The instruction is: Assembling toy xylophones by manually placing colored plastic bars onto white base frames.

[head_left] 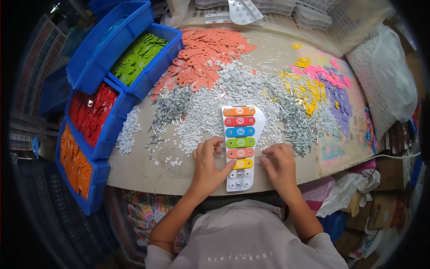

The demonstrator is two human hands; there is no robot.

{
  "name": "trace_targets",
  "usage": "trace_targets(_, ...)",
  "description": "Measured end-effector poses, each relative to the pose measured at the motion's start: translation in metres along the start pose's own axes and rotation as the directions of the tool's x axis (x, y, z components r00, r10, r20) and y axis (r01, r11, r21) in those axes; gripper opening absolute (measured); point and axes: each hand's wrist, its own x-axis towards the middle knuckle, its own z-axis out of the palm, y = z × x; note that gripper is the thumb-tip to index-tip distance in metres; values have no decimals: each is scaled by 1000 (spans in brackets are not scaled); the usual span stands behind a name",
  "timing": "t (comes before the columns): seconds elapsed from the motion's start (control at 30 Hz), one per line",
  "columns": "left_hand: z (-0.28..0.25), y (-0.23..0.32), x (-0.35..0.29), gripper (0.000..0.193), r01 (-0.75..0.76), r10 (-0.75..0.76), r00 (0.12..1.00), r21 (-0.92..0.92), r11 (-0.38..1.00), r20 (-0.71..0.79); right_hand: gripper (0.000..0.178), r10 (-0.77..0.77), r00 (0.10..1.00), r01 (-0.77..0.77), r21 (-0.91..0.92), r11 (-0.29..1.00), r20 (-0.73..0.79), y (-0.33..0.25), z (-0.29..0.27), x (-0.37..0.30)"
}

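A white toy xylophone base (260, 123) lies flat on the table before me, with orange, red, blue, green, coral and yellow bars across it. Below the yellow bar (242, 164), bare round seats and small metal pieces (239, 178) show at its near end. My left hand (207, 162) is open at the left side, its thumb against the yellow bar's left end and its fingers bent above the table. My right hand (282, 165) hovers just right of the base, thumb and curled forefinger apart, with nothing visible between them.
Beyond the base spread white washers (201, 119), metal pins (298, 127) and coral bars (204, 51). Yellow, pink and purple pieces (340, 105) lie right. Blue bins (96, 154) of green, red and orange bars stand left. A bulging clear bag (374, 67) sits far right.
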Motion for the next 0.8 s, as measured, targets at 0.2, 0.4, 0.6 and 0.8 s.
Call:
trace_targets(0.2,17,-2,-9,50,-11,-8,993,-160,987,-119,17,-71,990,62,-81,995,-119,7,-6,-3)
trace_targets(0.4,-3,-35,-38,14,-8,-65,952,-237,972,-298,7,-21,937,-98,-321,942,-349,86,-60,25)
trace_targets(0.6,-4,-33,-44,8,138,-209,945,-271,953,-253,15,38,854,-243,-333,911,-519,206,-136,87)
trace_targets(0.8,0,-43,-40,10,149,-235,939,-319,936,-250,17,169,911,-307,-344,887,-376,230,-139,157)
